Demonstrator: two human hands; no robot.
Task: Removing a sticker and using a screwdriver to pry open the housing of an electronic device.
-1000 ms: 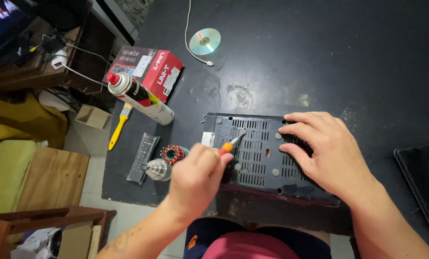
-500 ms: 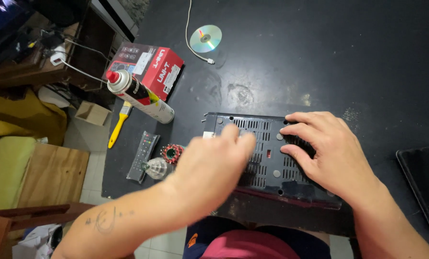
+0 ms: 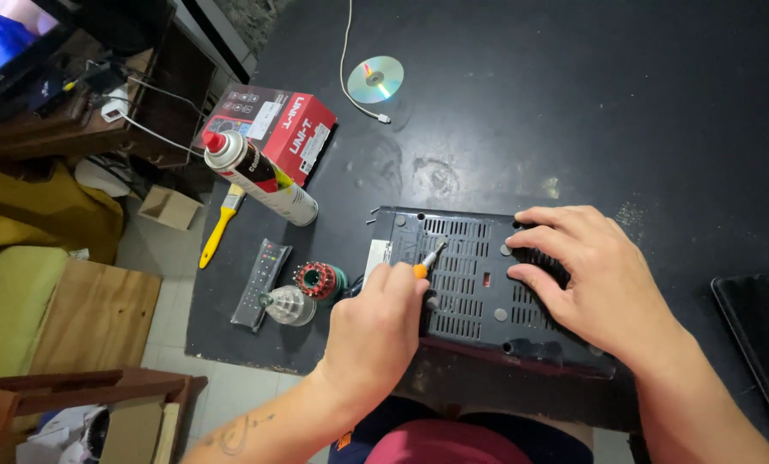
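Observation:
A black vented electronics box (image 3: 475,283) lies upside down near the front edge of the dark table (image 3: 573,103). My left hand (image 3: 376,331) is closed around a small orange-handled screwdriver (image 3: 427,260), its tip resting on the left part of the box's underside. My right hand (image 3: 586,275) lies flat with fingers spread on the right part of the box, pressing on it.
Left of the box lie a grey remote (image 3: 262,283), a clear bulb-shaped piece (image 3: 288,306) and a red-green coil (image 3: 319,279). Farther back are a spray can (image 3: 260,178), a red carton (image 3: 273,129), a yellow-handled brush (image 3: 219,225), a disc (image 3: 375,79) and a white cable (image 3: 350,43). A black tray (image 3: 762,344) sits at right.
My left hand swept over the box's left side, covering the screwdriver, then drew back toward me; the screwdriver tip shows again on the box. My right hand stayed put.

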